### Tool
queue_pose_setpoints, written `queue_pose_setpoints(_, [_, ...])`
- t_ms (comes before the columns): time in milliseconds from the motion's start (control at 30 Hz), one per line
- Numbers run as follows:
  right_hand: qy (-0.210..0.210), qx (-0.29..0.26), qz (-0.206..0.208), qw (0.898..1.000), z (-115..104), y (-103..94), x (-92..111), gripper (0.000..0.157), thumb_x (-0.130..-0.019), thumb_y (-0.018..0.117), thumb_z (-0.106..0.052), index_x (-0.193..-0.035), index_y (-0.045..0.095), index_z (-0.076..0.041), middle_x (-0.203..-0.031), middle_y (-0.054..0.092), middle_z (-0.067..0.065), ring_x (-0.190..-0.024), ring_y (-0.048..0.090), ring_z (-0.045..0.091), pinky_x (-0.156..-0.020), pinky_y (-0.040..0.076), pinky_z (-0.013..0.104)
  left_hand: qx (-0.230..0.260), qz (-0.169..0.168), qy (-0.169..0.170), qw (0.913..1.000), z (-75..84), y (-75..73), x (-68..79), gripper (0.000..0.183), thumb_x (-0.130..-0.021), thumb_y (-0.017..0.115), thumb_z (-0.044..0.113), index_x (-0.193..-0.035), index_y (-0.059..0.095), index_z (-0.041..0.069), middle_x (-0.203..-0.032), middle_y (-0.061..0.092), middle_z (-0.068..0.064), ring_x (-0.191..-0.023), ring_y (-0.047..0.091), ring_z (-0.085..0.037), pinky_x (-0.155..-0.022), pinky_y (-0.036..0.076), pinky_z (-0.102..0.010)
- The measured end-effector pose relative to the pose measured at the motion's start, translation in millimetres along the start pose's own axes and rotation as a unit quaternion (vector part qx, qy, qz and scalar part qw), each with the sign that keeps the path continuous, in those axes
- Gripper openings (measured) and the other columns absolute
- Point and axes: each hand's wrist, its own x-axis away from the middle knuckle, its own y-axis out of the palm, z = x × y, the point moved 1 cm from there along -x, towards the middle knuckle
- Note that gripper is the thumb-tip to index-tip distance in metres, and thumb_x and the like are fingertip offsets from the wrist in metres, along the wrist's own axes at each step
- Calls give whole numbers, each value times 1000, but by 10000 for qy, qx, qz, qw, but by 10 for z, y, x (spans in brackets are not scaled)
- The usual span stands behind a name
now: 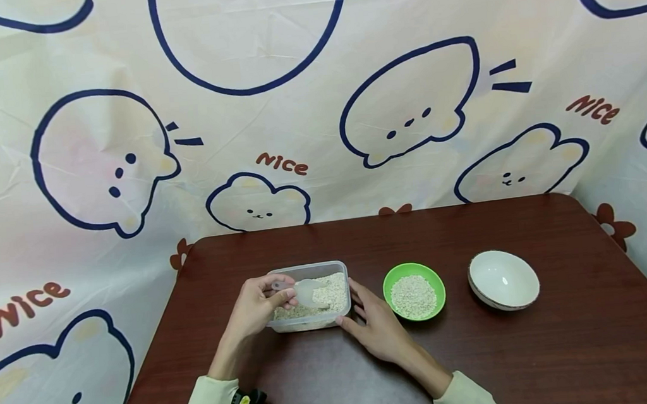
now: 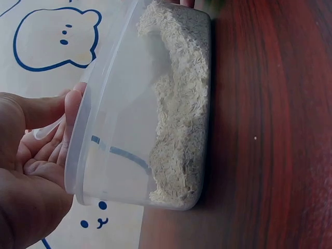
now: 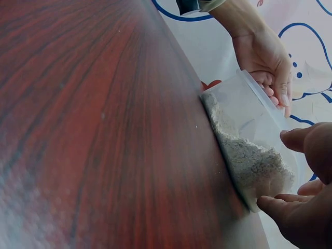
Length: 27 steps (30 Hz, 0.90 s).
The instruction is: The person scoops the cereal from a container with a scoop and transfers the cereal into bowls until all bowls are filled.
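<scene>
A clear plastic container [image 1: 310,323] partly filled with pale oat-like flakes [image 2: 179,129] stands on the table. Over its opening, my left hand [image 1: 261,303] pinches a translucent scoop [image 1: 306,293] by the handle between thumb and fingers. The scoop's bowl points right, above the flakes; whether it carries any is hard to tell. My right hand [image 1: 380,324] rests against the container's right end, thumb at the near corner and fairly straight fingers along the side wall. In the right wrist view, those fingers [image 3: 282,210] touch the wall low down.
Just right of my right hand sits a green bowl [image 1: 387,286] holding similar pale flakes. Farther right stands a white bowl [image 1: 503,276] with nothing visible inside. All stand on a dark reddish-brown table [image 1: 596,333], with a cartoon-printed cloth [image 1: 317,120] hanging behind it.
</scene>
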Motion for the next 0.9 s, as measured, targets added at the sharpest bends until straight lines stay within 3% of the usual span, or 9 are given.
queue_pose_setpoints(433, [16,60,-33,10000,-8,-25,5,79,-101,77,-19,-165,35,-1,-168,42,25,-150,51,41,-117,50,45,524,302,144,9981,-87,-73,81,15,-100,72,0,-114,73,-7,-88,79,-21,-77,79,-25,-74,68,-43])
queue_pose_setpoints(900, [-47,32,12,10000,-39,-92,34,78,-101,78,-19,-163,37,2,-167,44,23,-152,50,36,-117,50,40,1294,736,93,9888,-146,-187,199,24,-102,71,2,-121,68,-13,-83,77,-2,-78,77,-17,-72,66,-28])
